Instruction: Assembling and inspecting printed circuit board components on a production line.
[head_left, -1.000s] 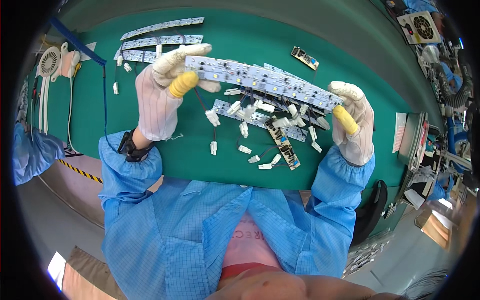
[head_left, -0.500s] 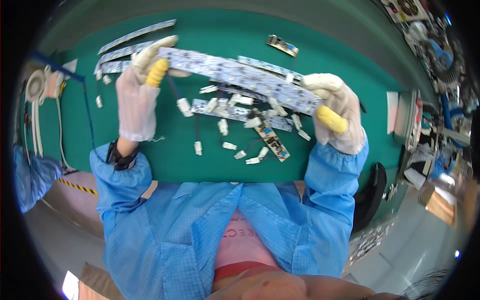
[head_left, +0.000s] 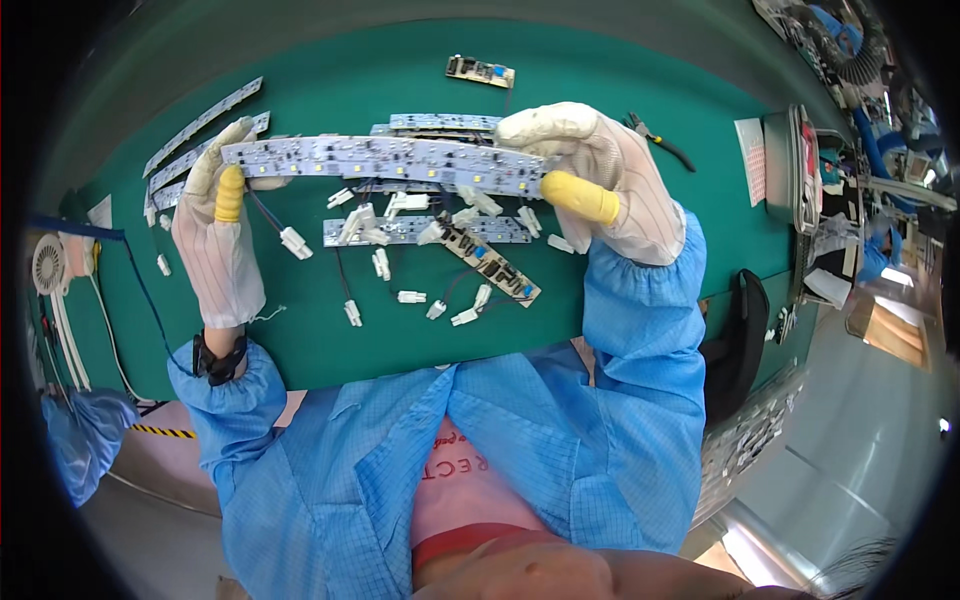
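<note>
Between my two gloved hands stretches a long white LED strip board [head_left: 385, 160], dotted with small yellow LEDs. My left hand [head_left: 225, 180] pinches its left end, a yellow cot on the thumb. The right end sits in the grip of my right hand [head_left: 590, 180], also with a yellow thumb cot. A white connector [head_left: 295, 242] hangs on dark wires near the left end. Beneath the held board, more LED boards [head_left: 385, 231] lie with several white plugs. Across them slants a narrow circuit board [head_left: 490, 262] with dark and blue parts.
More LED boards [head_left: 205, 120] lie at the far left of the green mat [head_left: 640, 90]. Another small circuit board [head_left: 480, 71] is at the back. Pliers [head_left: 662, 143] lie beyond my right hand. At the right edge stands a metal tray [head_left: 785, 165]; a small fan [head_left: 48, 265] is far left.
The held board has gone from a slant to nearly level, its right end coming left with my right hand. Pliers now show beyond that hand. The whole view has shifted somewhat.
</note>
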